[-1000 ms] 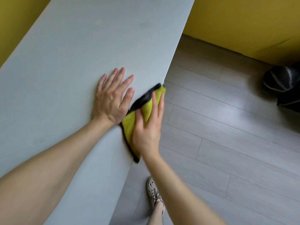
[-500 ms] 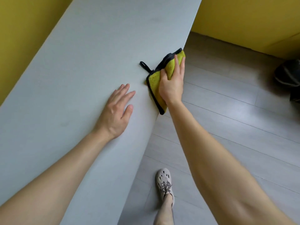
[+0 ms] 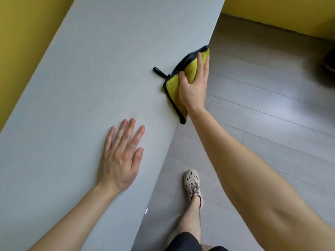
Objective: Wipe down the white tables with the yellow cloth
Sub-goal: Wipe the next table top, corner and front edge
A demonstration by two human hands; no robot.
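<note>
Yellow cloth [image 3: 172, 86] lies folded along the right-hand edge of the white table [image 3: 90, 69], pinned flat under the straight fingers of the right hand [image 3: 193, 87], apparently for wiping that margin, while the left hand [image 3: 119, 160] rests spread, palm-down, nearer the body, probably as a brace.

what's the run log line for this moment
step: wipe | right hand presses yellow cloth at edge of white table | left hand flat on table
</note>
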